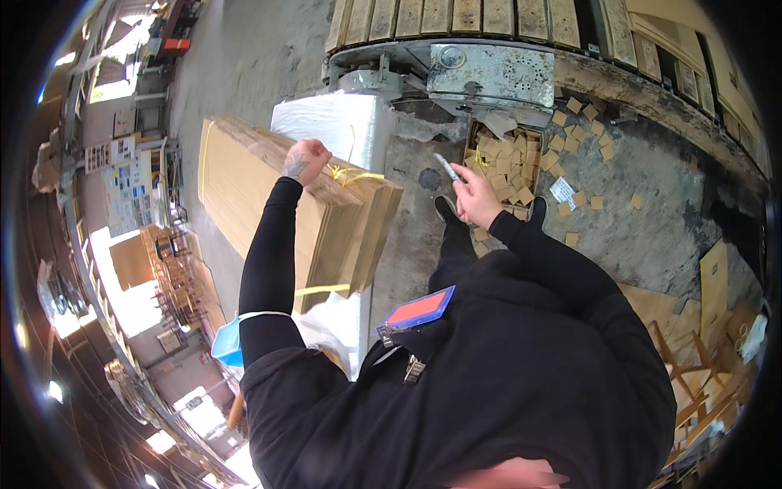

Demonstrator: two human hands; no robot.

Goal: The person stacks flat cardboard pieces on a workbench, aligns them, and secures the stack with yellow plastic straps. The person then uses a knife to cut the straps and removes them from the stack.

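A stack of flat brown cardboard sheets [269, 191] stands to my left, tied with yellow strap [358, 176]. My left hand [305, 161] is closed above its top edge, close to the strap's loose ends. Whatever those fingers grip is hidden. In front of my body, my right hand [476, 196] is wrapped round a slim, pale, pen-like tool [446, 167], its tip pointing up and left. Whether it is a marker or a cutter cannot be made out. Right of the tool, an open box [540, 156] holds many small cardboard squares [509, 167].
A white wrapped block [334, 114] stands behind the cardboard. Loose cardboard squares [607, 147] and a white paper [563, 193] lie on the concrete floor. A grey metal machine [491, 75] and a slatted conveyor [456, 18] run across the far side. Wooden frames [692, 391] stand at right.
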